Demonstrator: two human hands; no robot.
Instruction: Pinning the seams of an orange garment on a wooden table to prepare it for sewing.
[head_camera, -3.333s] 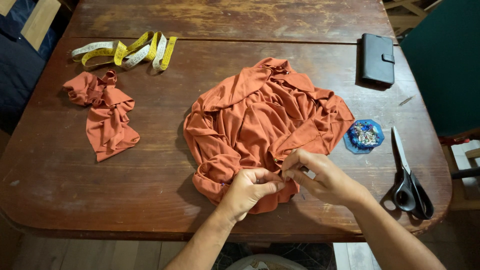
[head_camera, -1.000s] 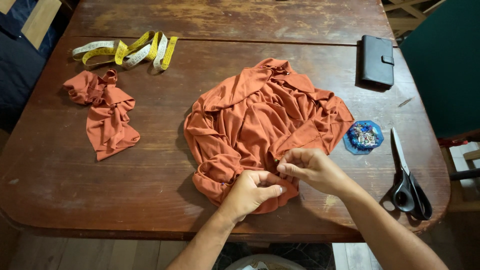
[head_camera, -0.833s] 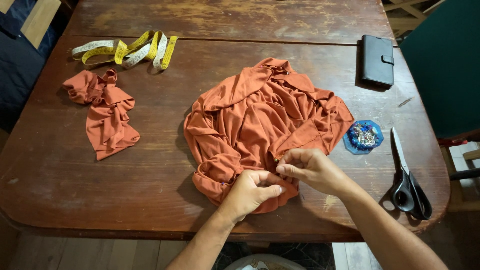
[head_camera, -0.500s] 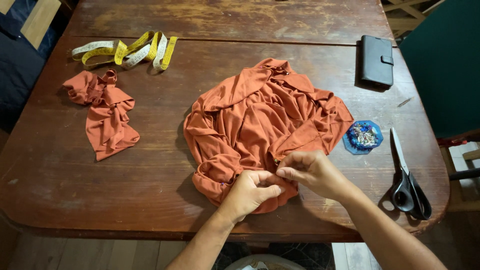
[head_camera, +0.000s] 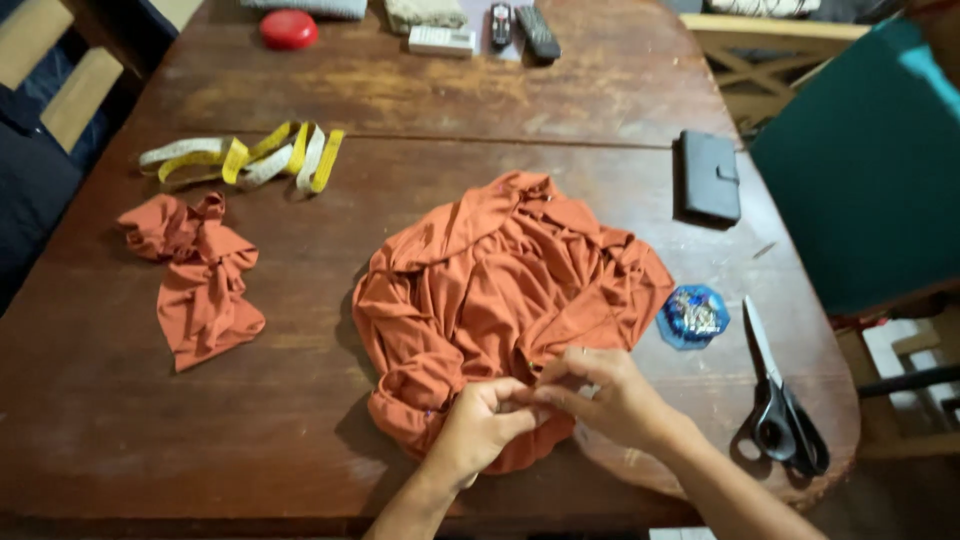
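Orange fabric (head_camera: 500, 290) heaped on worn wooden table (head_camera: 500, 110) — green chair (head_camera: 860, 170) beside.

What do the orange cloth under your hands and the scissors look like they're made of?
Orange cloth: soft, matte knit-like fabric, judging by its loose, drapey folds. Scissors: pale blades, probably bare metal; dark handles, likely plastic. Both hands, left hand and right hand, pinch the cloth's near edge.
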